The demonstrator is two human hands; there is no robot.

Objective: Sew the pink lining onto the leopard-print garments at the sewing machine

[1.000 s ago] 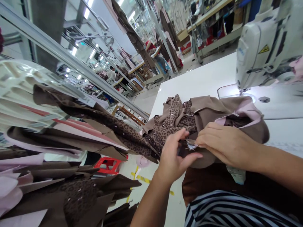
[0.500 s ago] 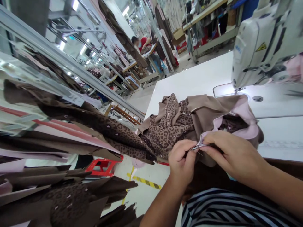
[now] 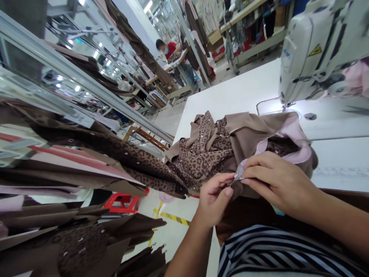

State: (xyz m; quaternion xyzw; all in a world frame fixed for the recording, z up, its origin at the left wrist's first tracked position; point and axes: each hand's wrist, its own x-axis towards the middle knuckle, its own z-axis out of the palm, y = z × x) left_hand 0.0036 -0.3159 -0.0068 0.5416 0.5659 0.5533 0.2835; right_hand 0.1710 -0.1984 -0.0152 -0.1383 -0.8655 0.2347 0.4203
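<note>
A brown garment with leopard-print panels and a lilac-lined opening (image 3: 198,163) lies bunched on the white sewing table (image 3: 230,92). My right hand (image 3: 273,181) pinches the lilac edge of the garment near its front. Close by on the left, my left hand (image 3: 215,194) has its thumb and forefinger at the tip of that same edge, its other fingers curled. A small greyish bit shows between the two hands, too small to make out. The lined opening gapes just beyond my right hand.
A white sewing machine (image 3: 314,50) stands at the right, its needle area just behind the garment. Scissors (image 3: 356,110) lie at the far right. Brown and leopard-print pieces (image 3: 86,238) hang at the left, near a red stool (image 3: 122,202). A person (image 3: 171,52) sits farther back.
My left thumb and forefinger have spread slightly, and that hand has shifted a little left. My right fingers have moved over the lilac edge. The view has shifted slightly.
</note>
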